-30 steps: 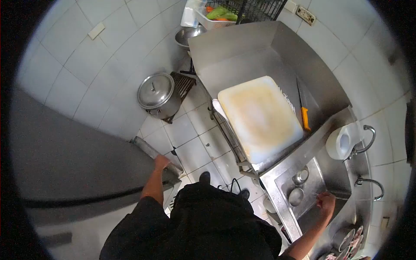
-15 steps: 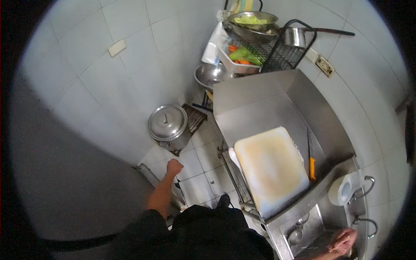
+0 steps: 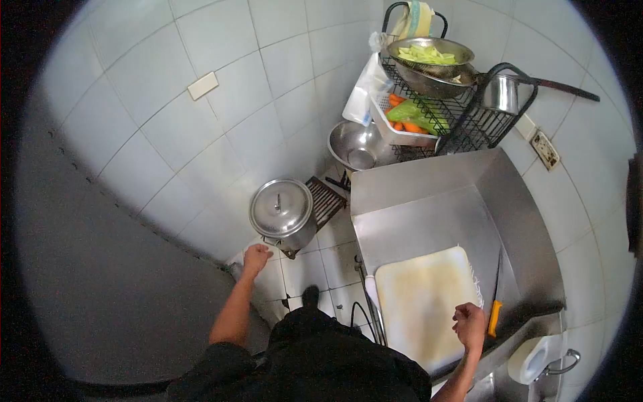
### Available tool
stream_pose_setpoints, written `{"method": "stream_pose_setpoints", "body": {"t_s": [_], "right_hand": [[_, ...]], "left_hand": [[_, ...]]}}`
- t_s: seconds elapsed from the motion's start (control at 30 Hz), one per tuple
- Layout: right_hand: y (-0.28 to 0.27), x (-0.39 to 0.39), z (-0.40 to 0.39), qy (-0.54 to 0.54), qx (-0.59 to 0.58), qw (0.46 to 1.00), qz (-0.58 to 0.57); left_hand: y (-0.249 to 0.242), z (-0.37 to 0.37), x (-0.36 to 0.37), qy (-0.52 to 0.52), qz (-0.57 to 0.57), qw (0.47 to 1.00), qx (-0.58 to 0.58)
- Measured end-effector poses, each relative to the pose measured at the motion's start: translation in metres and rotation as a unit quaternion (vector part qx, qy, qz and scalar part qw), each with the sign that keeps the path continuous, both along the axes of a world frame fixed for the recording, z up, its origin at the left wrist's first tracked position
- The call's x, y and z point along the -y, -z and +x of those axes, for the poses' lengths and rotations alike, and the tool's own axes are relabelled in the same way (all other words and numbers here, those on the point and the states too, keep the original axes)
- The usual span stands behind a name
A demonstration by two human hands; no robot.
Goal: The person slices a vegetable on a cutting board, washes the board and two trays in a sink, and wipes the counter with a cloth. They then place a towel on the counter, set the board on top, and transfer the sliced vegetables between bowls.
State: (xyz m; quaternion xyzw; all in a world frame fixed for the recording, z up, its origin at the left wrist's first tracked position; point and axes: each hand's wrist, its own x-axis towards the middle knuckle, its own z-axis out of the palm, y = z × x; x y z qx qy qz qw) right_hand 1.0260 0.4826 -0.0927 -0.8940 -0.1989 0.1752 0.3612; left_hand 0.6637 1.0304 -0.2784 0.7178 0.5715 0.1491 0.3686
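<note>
My left hand [image 3: 257, 259] hangs with curled fingers just below the lidded metal pot [image 3: 281, 208], apart from it; what it holds, if anything, is hidden. Over the lower right part of the white cutting board [image 3: 422, 295] is my right hand [image 3: 469, 325], its fingers bent in and their tips hidden or too small to make out. An orange-handled knife [image 3: 495, 318] lies right of that hand on the steel counter. Along the board's left edge a white handle [image 3: 372, 292] shows.
Behind the steel counter [image 3: 429, 214] stands a black rack [image 3: 469, 127] with bowls, a basket of carrots [image 3: 405, 127] and a small pot [image 3: 501, 94]. A steel bowl [image 3: 358, 144] sits beside it. A faucet [image 3: 566, 362] is at the lower right.
My right hand has moved up and left from the sink to over the cutting board. My left hand stays curled, now nearer the pot. The view has shifted.
</note>
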Motion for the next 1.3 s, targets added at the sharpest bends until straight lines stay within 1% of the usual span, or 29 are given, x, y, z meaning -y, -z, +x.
{"method": "stream_pose_setpoints", "body": {"t_s": [0.03,0.07,0.13,0.17,0.23,0.3,0.33,0.37,0.43,0.53,0.63,0.67,0.77,0.8,0.83,0.87,0.9,0.93,0.97,1.0,1.03,1.1,1.13,1.17,1.23,1.3], "right_hand": [[0.001,-0.011,0.006,0.001,-0.006,1.000,-0.003],[-0.002,-0.025,0.010,0.002,0.013,1.000,0.001],[-0.015,-0.061,0.011,0.007,0.049,0.999,0.001],[-0.021,-0.078,0.012,0.019,0.039,0.999,-0.010],[-0.028,-0.114,0.014,0.047,0.020,0.998,-0.030],[-0.014,-0.134,0.019,0.079,0.015,0.996,-0.035],[-0.011,-0.144,0.021,0.095,0.013,0.994,-0.042],[-0.022,-0.163,0.019,0.123,-0.001,0.991,-0.049],[-0.049,-0.205,0.009,0.179,-0.033,0.981,-0.064],[-0.057,-0.235,0.000,0.225,-0.016,0.974,-0.023],[-0.067,-0.265,-0.009,0.265,-0.001,0.964,-0.013],[-0.070,-0.274,-0.012,0.279,-0.001,0.960,-0.009],[-0.084,-0.297,-0.021,0.311,-0.006,0.950,-0.013],[-0.089,-0.305,-0.023,0.317,-0.015,0.948,-0.011],[-0.090,-0.312,-0.027,0.323,-0.025,0.946,-0.008],[-0.088,-0.315,-0.030,0.326,-0.029,0.945,0.019],[-0.089,-0.322,-0.031,0.326,-0.033,0.945,0.024],[-0.094,-0.331,-0.031,0.324,-0.038,0.945,0.028],[-0.097,-0.339,-0.029,0.321,-0.041,0.946,0.033],[-0.098,-0.347,-0.026,0.314,-0.042,0.948,0.030],[-0.099,-0.355,-0.022,0.307,-0.043,0.950,0.027],[-0.101,-0.371,-0.013,0.285,-0.032,0.958,0.027],[-0.101,-0.379,-0.009,0.270,-0.021,0.962,0.030],[-0.102,-0.387,-0.005,0.253,-0.012,0.967,0.032],[-0.108,-0.398,0.001,0.226,0.003,0.974,0.032],[-0.115,-0.407,0.004,0.216,0.012,0.975,0.041]], "left_hand": [[0.000,0.013,-0.018,-0.004,-0.011,1.000,0.027],[-0.035,0.038,-0.017,0.015,0.025,1.000,0.001],[-0.068,0.082,-0.037,0.031,-0.030,0.996,0.076],[-0.074,0.105,-0.054,0.039,-0.058,0.991,0.114],[-0.077,0.156,-0.093,0.097,-0.010,0.988,0.124],[-0.084,0.212,-0.127,0.152,-0.013,0.968,0.199],[-0.098,0.241,-0.134,0.164,-0.011,0.961,0.221],[-0.108,0.268,-0.141,0.175,-0.013,0.955,0.240],[-0.106,0.323,-0.169,0.211,-0.092,0.934,0.272],[-0.138,0.380,-0.176,0.237,-0.192,0.910,0.279],[-0.113,0.419,-0.187,0.255,-0.122,0.931,0.231],[-0.105,0.426,-0.193,0.243,-0.086,0.950,0.175],[-0.104,0.428,-0.196,0.131,0.053,0.985,0.103],[-0.099,0.427,-0.200,0.106,0.002,0.986,0.128],[-0.078,0.431,-0.210,0.073,-0.069,0.983,0.152],[-0.045,0.435,-0.219,0.037,-0.141,0.974,0.173],[-0.046,0.436,-0.222,0.031,-0.235,0.950,0.202],[-0.047,0.437,-0.225,0.017,-0.325,0.920,0.220],[-0.048,0.434,-0.229,0.034,-0.433,0.867,0.242],[-0.056,0.433,-0.231,0.050,-0.535,0.802,0.261],[-0.049,0.435,-0.233,0.045,-0.546,0.797,0.255],[-0.018,0.444,-0.236,0.036,-0.565,0.788,0.244],[-0.009,0.449,-0.235,0.014,-0.542,0.811,0.220],[0.000,0.446,-0.241,0.022,-0.527,0.818,0.229],[0.002,0.431,-0.241,0.036,-0.500,0.830,0.245],[-0.006,0.395,-0.251,0.063,-0.496,0.813,0.299]]}}
